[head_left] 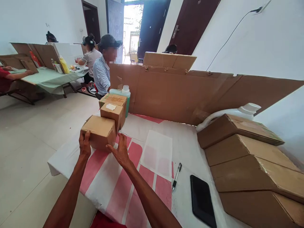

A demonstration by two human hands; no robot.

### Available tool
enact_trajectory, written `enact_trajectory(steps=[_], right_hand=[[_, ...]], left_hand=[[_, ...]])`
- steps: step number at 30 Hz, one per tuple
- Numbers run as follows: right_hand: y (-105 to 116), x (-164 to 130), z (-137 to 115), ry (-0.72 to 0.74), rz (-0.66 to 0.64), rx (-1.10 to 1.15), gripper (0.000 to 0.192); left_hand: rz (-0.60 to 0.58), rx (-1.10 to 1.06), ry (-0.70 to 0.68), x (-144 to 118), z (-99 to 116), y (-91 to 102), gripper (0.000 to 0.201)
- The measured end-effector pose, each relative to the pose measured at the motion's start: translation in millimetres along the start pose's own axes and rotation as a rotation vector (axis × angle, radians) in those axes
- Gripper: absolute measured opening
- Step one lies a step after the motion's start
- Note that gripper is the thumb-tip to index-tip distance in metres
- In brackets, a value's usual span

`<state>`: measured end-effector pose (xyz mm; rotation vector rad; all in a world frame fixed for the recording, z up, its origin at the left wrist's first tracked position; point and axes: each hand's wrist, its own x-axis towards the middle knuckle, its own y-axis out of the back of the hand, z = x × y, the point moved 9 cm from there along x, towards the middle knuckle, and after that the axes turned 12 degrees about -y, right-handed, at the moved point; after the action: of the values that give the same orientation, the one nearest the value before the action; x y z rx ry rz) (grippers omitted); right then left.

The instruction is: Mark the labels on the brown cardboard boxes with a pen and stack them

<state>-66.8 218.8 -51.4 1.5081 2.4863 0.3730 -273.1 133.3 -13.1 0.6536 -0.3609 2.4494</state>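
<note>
Left hand (85,143) clamped on a small cardboard box (99,131) at the table (66,155) edge, right hand (121,151) open beside it

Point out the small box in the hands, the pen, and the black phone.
small box (99,130), head view, on its top face.
pen (176,177), head view, mid-barrel.
black phone (202,200), head view, centre of its screen.
</note>
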Motion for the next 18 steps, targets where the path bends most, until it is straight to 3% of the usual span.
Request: enact_trajectory(steps=[2, 4, 7, 12, 15, 18], right_hand=[[1.3, 10.8, 8.8, -0.078, -0.031, -0.022, 0.14], [-6.3, 22.2, 11.2, -0.08, -0.133, -0.051, 0.158], [-16.8, 35.2, 5.9, -0.009, -0.216, -0.043, 0.156], [-25.4, 40.8, -6.3, 0.09, -0.193, -0.024, 0.138], [-30.3, 40.8, -6.3, 0.094, -0.213, -0.03, 0.141], [-32.9, 38.2, 0.5, 0.053, -0.26, -0.053, 0.154]], left_hand=[[-0.018, -0.006, 0.0, -6.5, -6.7, 5.8, 0.068], [-0.047, -0.002, 0.027, -12.0, -18.8, 10.5, 0.072], [-0.086, 0.019, 0.089, -16.2, -40.7, 14.4, 0.075], [-0.07, 0.065, 0.129, -13.2, -64.1, 17.5, 0.076], [-0.052, 0.096, 0.129, -12.5, -66.9, 18.5, 0.077], [-0.044, 0.114, 0.109, -13.3, -53.6, 19.0, 0.078]])
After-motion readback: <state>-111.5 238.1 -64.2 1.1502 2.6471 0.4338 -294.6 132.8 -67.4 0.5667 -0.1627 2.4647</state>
